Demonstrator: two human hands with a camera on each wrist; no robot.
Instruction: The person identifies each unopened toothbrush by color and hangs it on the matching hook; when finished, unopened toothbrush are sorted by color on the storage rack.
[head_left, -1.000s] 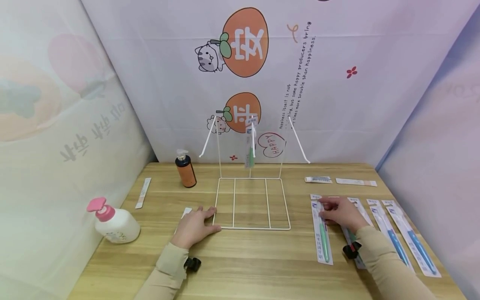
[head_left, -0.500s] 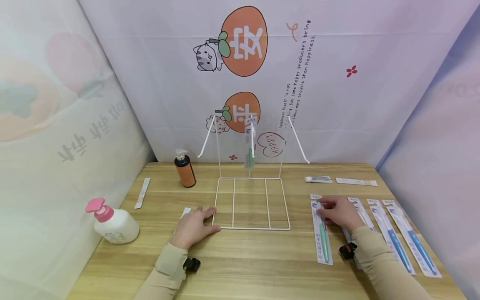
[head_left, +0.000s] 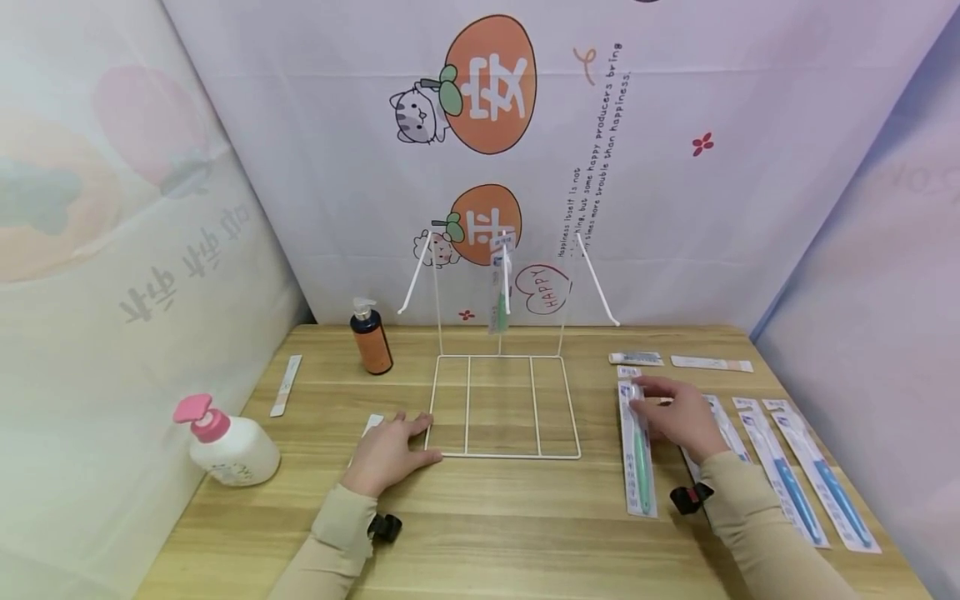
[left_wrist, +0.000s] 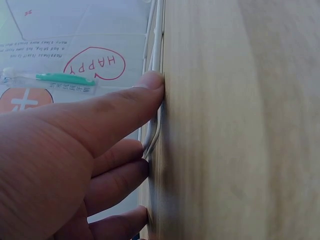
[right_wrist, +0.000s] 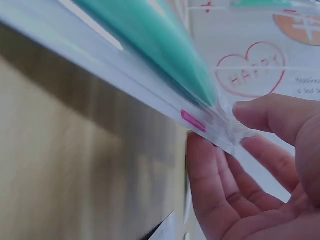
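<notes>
1. Green pack (head_left: pixel 639 471) (toothbrush in clear wrap): R of the rack, top end raised w/ a shadow on the wood; can't tell if bottom end touches.
2. R hand (head_left: pixel 681 417): thumb & fingers pinching green pack nr its top.
3. Rack (head_left: pixel 504 456): white wire, flat base mid-table, three hooks up top; hung pack (head_left: pixel 498 296), also green, on mid hook.
4. L hand (head_left: pixel 390 457): fingers spread, thumb & fingertips against rack's front L corner.
5. Table (head_left: pixel 517 533): pale wood-grain, grain running side to side. Far R, two blue packs (head_left: pixel 784 479) side by side; one more pack (head_left: pixel 726 423) part hidden by R forearm.
6. Back R: tube (head_left: pixel 636 359), then a sachet (head_left: pixel 711 364) beside it.
7. L side: dark bottle (head_left: pixel 372 343) w/ pump nr back edge, white bottle (head_left: pixel 237 452) w/ pink pump nr L edge, slim strip (head_left: pixel 287 386) between; another strip's end (head_left: pixel 372 423) shows by L hand.
8. Room: white backdrop (head_left: pixel 750 233) behind, orange fruit prints, "HAPPY" heart, Eng. text; pale sheets (head_left: pixel 90 367) both sides.
</notes>
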